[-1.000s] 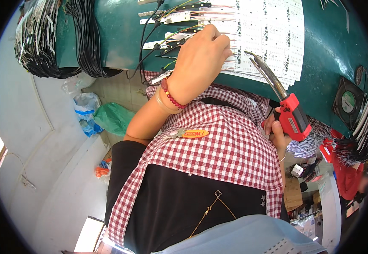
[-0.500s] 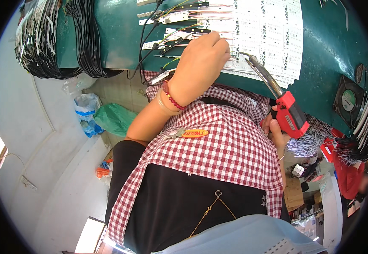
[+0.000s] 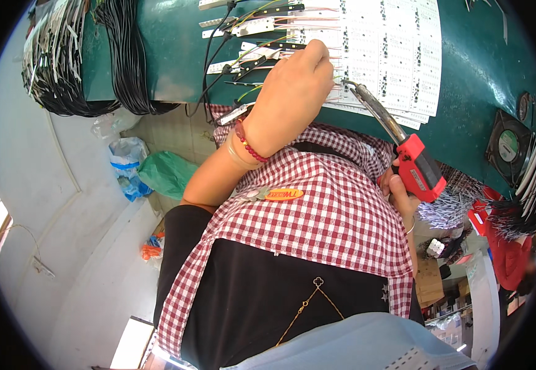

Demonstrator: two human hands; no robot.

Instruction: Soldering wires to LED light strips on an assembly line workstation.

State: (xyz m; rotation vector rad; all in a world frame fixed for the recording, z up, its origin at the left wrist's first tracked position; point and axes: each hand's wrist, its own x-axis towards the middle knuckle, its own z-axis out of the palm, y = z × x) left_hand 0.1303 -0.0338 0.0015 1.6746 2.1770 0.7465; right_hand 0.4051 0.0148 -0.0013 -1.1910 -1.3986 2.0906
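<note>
Watching from the head camera, here's your soldering iron (image 3: 424, 171): a chunky red-and-black body, a long darkened metal barrel, a bent tip. It slants up across the near edge of the green tabletop (image 3: 471, 80), tip at the left part of the white circuit-board sheets (image 3: 397, 46), just beside your left fingertips; whether it touches, I can't tell. Those sheets lie overlapped, dotted with dark marks in columns, and thin reddish wires run left toward black and white strips (image 3: 257, 26).

Now the lettering: a pale label sits on the iron's red side, too small to read; fine print covers the sheets; your apron (image 3: 329, 228) wears an orange oval badge (image 3: 284, 194) with letters on it.

And your hands! Your right hand (image 3: 399, 190) is low, fingers wrapped on the iron's handle. Your left hand (image 3: 297, 92) arches over the strip ends, back up, fingers curled; its fingertips are partly hidden, so I can't tell if they're pinching anything.
</note>
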